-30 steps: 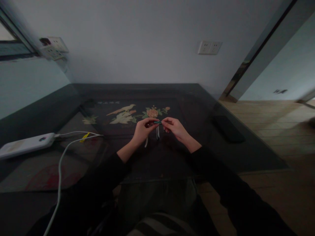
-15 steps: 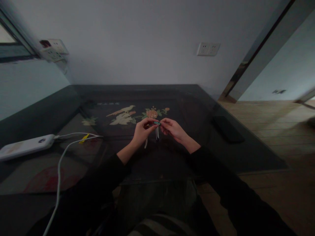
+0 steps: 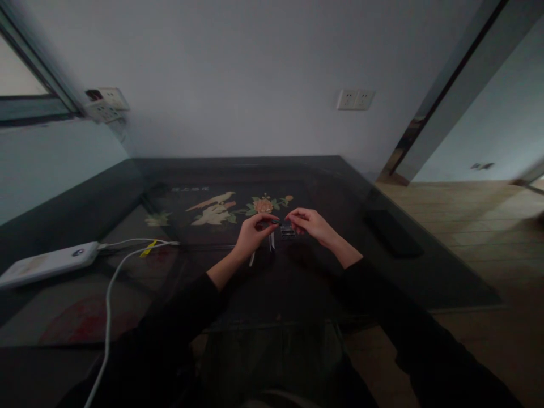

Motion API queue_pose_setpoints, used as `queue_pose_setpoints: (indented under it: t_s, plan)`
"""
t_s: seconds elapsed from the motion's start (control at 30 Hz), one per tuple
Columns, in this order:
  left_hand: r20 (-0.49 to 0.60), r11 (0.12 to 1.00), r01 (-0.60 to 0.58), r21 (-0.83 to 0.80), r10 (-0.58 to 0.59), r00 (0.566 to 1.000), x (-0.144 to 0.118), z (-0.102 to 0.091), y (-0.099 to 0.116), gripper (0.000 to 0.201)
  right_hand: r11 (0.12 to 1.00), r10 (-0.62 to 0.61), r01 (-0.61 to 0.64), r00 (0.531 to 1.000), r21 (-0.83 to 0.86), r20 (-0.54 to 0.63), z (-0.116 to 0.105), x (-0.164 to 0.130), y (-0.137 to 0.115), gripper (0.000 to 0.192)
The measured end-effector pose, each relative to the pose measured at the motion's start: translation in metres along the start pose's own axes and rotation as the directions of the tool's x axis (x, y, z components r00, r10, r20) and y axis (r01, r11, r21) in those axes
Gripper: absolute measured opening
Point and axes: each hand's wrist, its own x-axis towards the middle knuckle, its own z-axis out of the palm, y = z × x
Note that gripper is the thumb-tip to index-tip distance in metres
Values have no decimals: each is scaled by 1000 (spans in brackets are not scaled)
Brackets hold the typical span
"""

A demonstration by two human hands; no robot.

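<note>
Between the thumb and fingertips of my left hand (image 3: 255,231) is a small dark object (image 3: 276,221), too small to name. My right hand (image 3: 312,225) is closed in a pinch just to the right of it, slightly apart. Whatever its fingertips hold, if anything, is too small to make out. Below the right fingertips, a small clear, box-like piece (image 3: 288,232) shows against the dark tabletop. Thin white strips (image 3: 272,243) lie under and beside my left hand.
The dark glass-topped table (image 3: 306,294) bears a bird-and-flower picture. At the left a white power bank (image 3: 51,263) trails a white cable (image 3: 107,306) with a yellow tag (image 3: 148,248). A black phone-like slab (image 3: 393,233) lies at the right. A wall rises behind.
My right fingertips have moved away from the small object in my left hand, and the clear piece below them has come into sight. The camera view has tipped up slightly.
</note>
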Motion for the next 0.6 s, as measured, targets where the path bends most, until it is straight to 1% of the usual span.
queue_pose_setpoints:
  t_s: [0.07, 0.2, 0.23, 0.3, 0.4, 0.6]
  plan:
    - [17, 1000, -13, 16, 13, 1000, 10, 7, -3, 16, 1000, 6, -6, 1000, -23, 16, -6, 5, 3, 30]
    - [39, 1000, -4, 21, 3, 999, 28, 18, -13, 17, 1000, 18, -18, 1000, 5, -25, -12, 13, 13, 34]
    - [28, 1000, 3, 16, -3, 1000, 30, 20, -16, 17, 1000, 25, -25, 999, 7, -28, -12, 13, 16, 34]
    - [17, 999, 19, 27, -19, 1000, 31, 22, -21, 17, 999, 38, -37, 999, 10, -30, -11, 13, 21, 34]
    - [43, 997, 9, 74, -12, 999, 29, 23, -25, 16, 999, 41, -41, 998, 24, -37, -9, 12, 26, 31]
    - [76, 995, -14, 96, 7, 997, 25, 24, -24, 15, 999, 48, -46, 998, 26, -50, -6, 13, 32, 28]
